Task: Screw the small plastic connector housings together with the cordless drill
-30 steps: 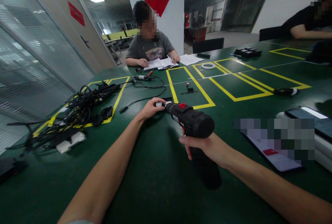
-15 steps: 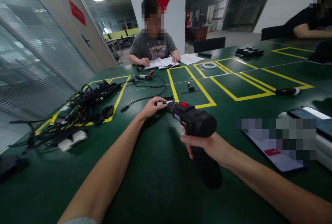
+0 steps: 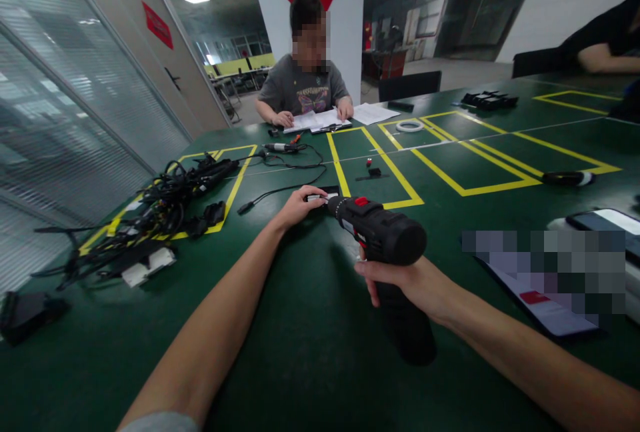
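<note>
My right hand [image 3: 395, 279] is wrapped round the grip of a black cordless drill [image 3: 377, 225] with red accents. The drill lies level, its chuck pointing forward and left. At its tip sits a small black piece with a white or silvery face [image 3: 327, 192], flat on the green table [image 3: 280, 352]. My left hand [image 3: 300, 207] presses its fingers on the left side of this piece, close to the drill's front end. The drill partly hides the piece, and I cannot make out whether the bit touches it.
Tangled black cables [image 3: 185, 192] lie at left, with a loose cable end [image 3: 246, 208] nearer my left hand. Yellow tape [image 3: 415, 203] marks the table. A white ring [image 3: 410, 126], phone [image 3: 613, 225] and small black part [image 3: 375, 172] lie around. A person [image 3: 305, 89] sits opposite with papers.
The whole view has shifted slightly, so things appear a little further right. Both hands and the drill keep the same position relative to the small piece.
</note>
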The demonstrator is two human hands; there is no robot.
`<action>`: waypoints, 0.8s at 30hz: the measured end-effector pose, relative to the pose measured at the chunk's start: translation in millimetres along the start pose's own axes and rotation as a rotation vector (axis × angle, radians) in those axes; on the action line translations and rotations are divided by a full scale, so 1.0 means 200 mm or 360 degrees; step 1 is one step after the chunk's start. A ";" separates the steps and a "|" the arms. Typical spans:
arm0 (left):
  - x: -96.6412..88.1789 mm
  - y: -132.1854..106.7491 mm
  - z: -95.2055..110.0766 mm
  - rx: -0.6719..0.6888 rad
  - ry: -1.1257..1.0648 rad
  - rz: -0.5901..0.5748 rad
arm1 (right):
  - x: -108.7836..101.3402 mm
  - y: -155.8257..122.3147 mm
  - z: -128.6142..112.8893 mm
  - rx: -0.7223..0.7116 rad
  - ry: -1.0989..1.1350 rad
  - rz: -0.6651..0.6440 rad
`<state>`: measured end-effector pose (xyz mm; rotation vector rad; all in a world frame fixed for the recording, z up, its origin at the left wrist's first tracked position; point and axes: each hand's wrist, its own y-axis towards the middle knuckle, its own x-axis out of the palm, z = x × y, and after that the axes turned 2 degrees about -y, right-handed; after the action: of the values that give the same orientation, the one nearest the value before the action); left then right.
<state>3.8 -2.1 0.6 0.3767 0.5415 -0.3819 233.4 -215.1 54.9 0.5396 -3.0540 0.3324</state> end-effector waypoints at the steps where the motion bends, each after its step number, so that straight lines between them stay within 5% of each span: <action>1: 0.00 0.00 0.00 0.0000 -0.0003 0.0002 | 0.00 0.00 0.00 0.0000 -0.0006 0.0004; 24: 0.00 0.00 0.01 -0.0050 -0.0038 0.0009 | 0.00 -0.01 -0.02 -0.0010 -0.0028 -0.0024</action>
<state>3.8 -2.9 1.9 0.3431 0.5226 -0.3717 234.6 -215.6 58.5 0.5678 -3.0649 0.3191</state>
